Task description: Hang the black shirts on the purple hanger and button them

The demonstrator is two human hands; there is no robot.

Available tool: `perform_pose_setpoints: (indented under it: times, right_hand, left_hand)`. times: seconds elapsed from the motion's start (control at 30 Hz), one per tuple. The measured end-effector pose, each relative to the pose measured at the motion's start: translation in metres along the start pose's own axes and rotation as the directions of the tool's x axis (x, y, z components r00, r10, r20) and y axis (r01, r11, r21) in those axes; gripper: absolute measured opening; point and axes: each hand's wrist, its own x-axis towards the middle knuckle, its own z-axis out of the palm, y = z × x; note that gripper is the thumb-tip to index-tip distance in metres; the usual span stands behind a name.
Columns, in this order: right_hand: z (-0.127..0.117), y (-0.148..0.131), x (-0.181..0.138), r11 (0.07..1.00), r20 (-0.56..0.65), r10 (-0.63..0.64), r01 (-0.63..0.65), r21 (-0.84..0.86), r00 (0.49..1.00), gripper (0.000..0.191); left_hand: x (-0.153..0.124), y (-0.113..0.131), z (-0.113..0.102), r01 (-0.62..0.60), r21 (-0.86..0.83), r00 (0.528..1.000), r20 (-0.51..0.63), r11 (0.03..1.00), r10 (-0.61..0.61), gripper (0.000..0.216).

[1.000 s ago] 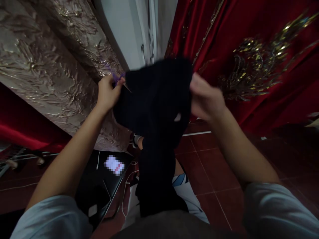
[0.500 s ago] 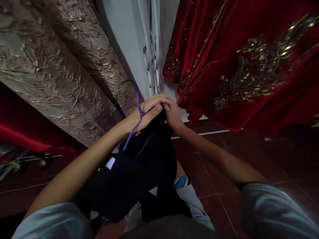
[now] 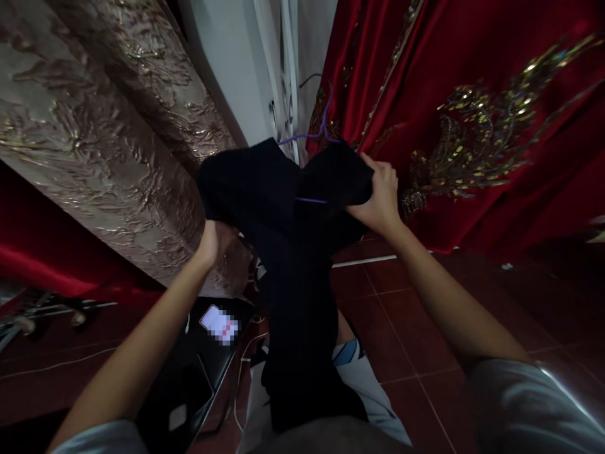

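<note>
1. Dark garment [image 3: 302,258]: centre of the frame, spread on a purple hanger [image 3: 324,126]; the hanger's neck projects above the neckline.
2. Right hand [image 3: 382,197]: right of centre, thumb and fingers gripping the garment's shoulder edge.
3. Left hand [image 3: 216,243]: left of centre, against the garment's underside; fingers hidden, so I cannot tell their closure.
4. Lit phone [image 3: 220,325]: lower left, lying on a black surface [image 3: 163,372].
</note>
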Motion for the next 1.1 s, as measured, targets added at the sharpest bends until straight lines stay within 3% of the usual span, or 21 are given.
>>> perform_pose_setpoints:
  times: [0.07, 0.13, 0.2, 0.27, 0.3, 0.33, 0.47, 0.53, 0.63, 0.7, 0.8, 0.87, 0.9, 0.97, 1.03, 1.1]
  right_hand:
    - [-0.006, -0.011, 0.017, 0.999, 0.029, -0.012, 0.013, -0.032, 1.0, 0.095]
    - [-0.015, -0.022, 0.029, 0.996, 0.072, -0.061, 0.066, -0.066, 0.996, 0.09]
    - [-0.027, -0.027, 0.034, 0.986, 0.117, -0.119, 0.131, -0.099, 0.986, 0.085]
    - [-0.039, -0.028, 0.032, 0.975, 0.158, -0.167, 0.187, -0.123, 0.973, 0.085]
    - [-0.044, -0.027, 0.028, 0.969, 0.175, -0.187, 0.211, -0.13, 0.967, 0.087]
    - [-0.048, -0.026, 0.024, 0.964, 0.19, -0.204, 0.232, -0.133, 0.96, 0.089]
    - [-0.047, -0.022, 0.009, 0.958, 0.21, -0.229, 0.258, -0.128, 0.951, 0.1]
    - [-0.039, -0.02, 0.005, 0.961, 0.203, -0.226, 0.252, -0.112, 0.953, 0.105]
    - [-0.025, -0.019, -0.001, 0.965, 0.158, -0.238, 0.252, -0.077, 0.958, 0.102]
    - [-0.015, -0.022, -0.009, 0.967, 0.074, -0.244, 0.248, -0.055, 0.967, 0.091]
    - [0.003, -0.04, -0.032, 0.982, -0.153, -0.176, 0.185, 0.045, 0.972, 0.058]
    - [0.022, -0.059, -0.05, 0.967, -0.247, -0.05, 0.109, 0.228, 0.968, 0.03]
    - [0.035, -0.068, -0.057, 0.933, -0.23, 0.048, 0.038, 0.358, 0.972, 0.024]
    - [0.062, -0.082, -0.068, 0.762, -0.023, 0.327, -0.249, 0.598, 0.945, 0.031]
    - [0.087, -0.089, -0.073, 0.515, 0.252, 0.51, -0.527, 0.676, 0.822, 0.04]
    - [0.106, -0.09, -0.079, 0.349, 0.437, 0.548, -0.669, 0.656, 0.714, 0.04]
  left_hand:
    - [-0.022, -0.005, 0.02, -0.049, -0.133, 0.995, -0.094, 0.99, 0.036, 0.084]
    - [-0.04, -0.002, 0.038, -0.179, -0.006, 0.933, -0.318, 0.984, 0.167, 0.067]
    - [-0.053, 0.003, 0.051, -0.268, 0.215, 0.775, -0.532, 0.939, 0.343, 0.072]
    - [-0.06, 0.008, 0.061, -0.296, 0.389, 0.615, -0.621, 0.872, 0.486, 0.085]
    - [-0.061, 0.01, 0.066, -0.31, 0.43, 0.574, -0.626, 0.848, 0.528, 0.088]
    - [-0.06, 0.011, 0.071, -0.326, 0.439, 0.578, -0.608, 0.837, 0.544, 0.09]
    - [-0.046, 0.018, 0.086, -0.352, 0.28, 0.782, -0.437, 0.893, 0.445, 0.085]
    - [-0.035, 0.024, 0.089, -0.323, 0.258, 0.838, -0.369, 0.91, 0.402, 0.08]
    - [-0.015, 0.032, 0.089, -0.292, 0.322, 0.869, -0.303, 0.9, 0.391, 0.08]
    - [-0.002, 0.036, 0.089, -0.319, 0.352, 0.867, -0.267, 0.88, 0.42, 0.067]
    - [0.006, 0.043, 0.094, -0.388, 0.304, 0.862, -0.214, 0.87, 0.46, 0.035]
    - [0.001, 0.051, 0.101, -0.427, 0.24, 0.859, -0.195, 0.872, 0.474, 0.029]
    - [-0.003, 0.055, 0.106, -0.448, 0.209, 0.854, -0.188, 0.869, 0.485, 0.03]
    - [-0.014, 0.065, 0.115, -0.494, 0.164, 0.842, -0.156, 0.854, 0.517, 0.031]
    - [-0.022, 0.071, 0.122, -0.528, 0.138, 0.833, -0.108, 0.838, 0.542, 0.031]
    - [-0.025, 0.071, 0.125, -0.545, 0.127, 0.827, -0.078, 0.829, 0.556, 0.032]
